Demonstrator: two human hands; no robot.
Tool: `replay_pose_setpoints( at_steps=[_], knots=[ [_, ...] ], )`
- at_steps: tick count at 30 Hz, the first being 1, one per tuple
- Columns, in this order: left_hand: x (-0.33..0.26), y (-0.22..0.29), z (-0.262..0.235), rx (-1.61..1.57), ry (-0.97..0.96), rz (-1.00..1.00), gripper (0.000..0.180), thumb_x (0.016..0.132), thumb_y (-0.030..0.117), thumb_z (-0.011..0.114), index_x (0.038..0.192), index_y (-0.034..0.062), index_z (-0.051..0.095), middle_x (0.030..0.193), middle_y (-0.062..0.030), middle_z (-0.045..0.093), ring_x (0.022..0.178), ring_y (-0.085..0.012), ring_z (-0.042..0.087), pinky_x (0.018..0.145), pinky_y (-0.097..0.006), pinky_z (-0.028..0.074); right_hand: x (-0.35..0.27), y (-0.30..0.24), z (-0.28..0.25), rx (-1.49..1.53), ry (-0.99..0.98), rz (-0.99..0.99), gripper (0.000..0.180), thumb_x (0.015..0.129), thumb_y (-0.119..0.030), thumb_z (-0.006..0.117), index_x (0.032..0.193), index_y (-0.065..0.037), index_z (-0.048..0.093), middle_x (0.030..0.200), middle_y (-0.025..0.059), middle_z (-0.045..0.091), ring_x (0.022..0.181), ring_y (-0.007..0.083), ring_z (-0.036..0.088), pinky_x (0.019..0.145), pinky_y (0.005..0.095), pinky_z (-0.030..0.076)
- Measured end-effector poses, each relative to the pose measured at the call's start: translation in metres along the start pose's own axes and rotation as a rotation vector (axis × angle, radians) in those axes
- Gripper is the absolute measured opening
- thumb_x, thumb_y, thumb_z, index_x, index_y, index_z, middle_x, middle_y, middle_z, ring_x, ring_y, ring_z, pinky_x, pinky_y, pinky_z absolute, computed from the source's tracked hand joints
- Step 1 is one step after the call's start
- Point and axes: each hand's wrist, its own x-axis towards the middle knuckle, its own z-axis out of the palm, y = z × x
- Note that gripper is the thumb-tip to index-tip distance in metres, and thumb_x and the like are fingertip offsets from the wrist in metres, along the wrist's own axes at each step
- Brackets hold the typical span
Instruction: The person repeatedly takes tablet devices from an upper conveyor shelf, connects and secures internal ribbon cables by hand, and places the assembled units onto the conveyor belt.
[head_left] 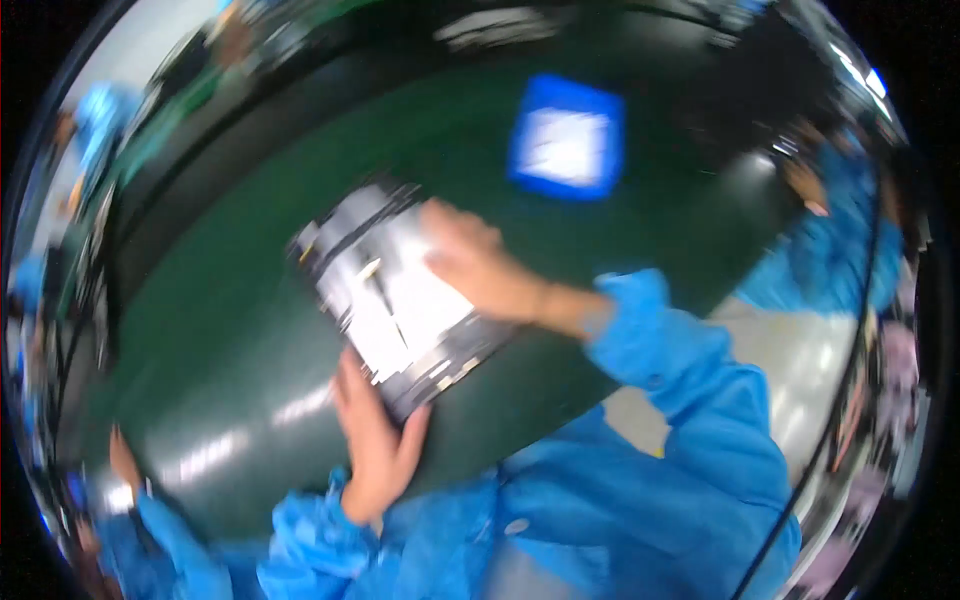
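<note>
A flat rectangular electronic unit (390,300), silvery white on top with black edges, lies tilted on the green work table (240,350). A small dark, thin part (380,290) rests on its bright face; blur hides what kind it is. My left hand (375,435) grips the unit's near corner, fingers along one side and thumb on the other. Over the unit's upper right part is my right hand (480,265), smeared by motion. Its fingers point down to the surface, and I cannot make out whether they hold anything.
A blue tray (517,160) with white contents stands beyond my right hand. One co-worker's hand (805,185) is at the far right by a dark object (765,85); another person's hand (125,460) touches the table at the left. A dark strip borders the far side.
</note>
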Motion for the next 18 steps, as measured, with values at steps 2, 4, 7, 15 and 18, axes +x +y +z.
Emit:
replay_pose_setpoints(
  at_steps=[2, 4, 7, 15, 18],
  knots=[
    [-0.007, -0.001, -0.003, -0.013, 0.085, -0.006, 0.087, 0.083, 0.023, 0.065, 0.146, -0.0094, 0.015, 0.151, -0.0323, 0.019, 0.14, -0.0482, 0.017, 0.115, -0.052, 0.01, -0.001, 0.0, -0.001, 0.174, 0.013, -0.045, 0.061, 0.092, -0.024, 0.06, 0.143, 0.0, 0.035, 0.135, 0.0247, 0.049, 0.124, 0.0393, 0.047, 0.106, 0.0421, 0.035],
    [0.008, 0.001, -0.014, 0.119, 0.15, 0.058, 0.074, 0.085, 0.022, 0.064, 0.144, -0.0039, 0.028, 0.151, -0.0318, 0.019, 0.142, -0.0489, 0.014, 0.115, -0.055, 0.008, -0.002, -0.004, -0.002, 0.317, 0.012, 0.032, 0.06, 0.091, -0.023, 0.061, 0.141, 0.001, 0.038, 0.133, 0.0263, 0.05, 0.122, 0.0416, 0.049, 0.104, 0.0427, 0.038],
    [0.043, -0.004, -0.02, 0.227, 0.241, 0.075, 0.041, 0.084, 0.023, 0.067, 0.121, 0.0069, 0.059, 0.146, -0.0238, 0.035, 0.139, -0.0479, 0.022, 0.112, -0.057, 0.012, 0.001, -0.023, -0.003, 0.528, 0.014, 0.165, 0.056, 0.089, -0.015, 0.059, 0.14, -0.002, 0.04, 0.134, 0.0239, 0.051, 0.127, 0.0396, 0.047, 0.109, 0.042, 0.032],
    [0.037, -0.01, -0.017, 0.314, 0.51, 0.524, 0.019, 0.066, 0.018, 0.073, 0.084, 0.0234, 0.071, 0.102, 0.003, 0.065, 0.108, -0.0224, 0.053, 0.106, -0.045, 0.024, -0.009, -0.06, -0.038, -0.093, 0.008, -0.453, 0.019, 0.078, -0.014, 0.066, 0.097, -0.012, 0.067, 0.109, 0.0048, 0.063, 0.112, 0.0253, 0.054, 0.099, 0.0414, 0.032],
    [0.033, -0.012, -0.018, 0.501, 0.495, 0.802, 0.016, 0.074, 0.021, 0.064, 0.088, 0.024, 0.072, 0.085, 0.0081, 0.064, 0.083, -0.0083, 0.059, 0.102, -0.038, 0.025, -0.017, -0.068, -0.032, 0.062, -0.24, -0.487, 0.021, 0.077, -0.018, 0.069, 0.097, -0.015, 0.066, 0.095, 0.002, 0.063, 0.1, 0.0216, 0.058, 0.098, 0.0428, 0.034]
  ],
)
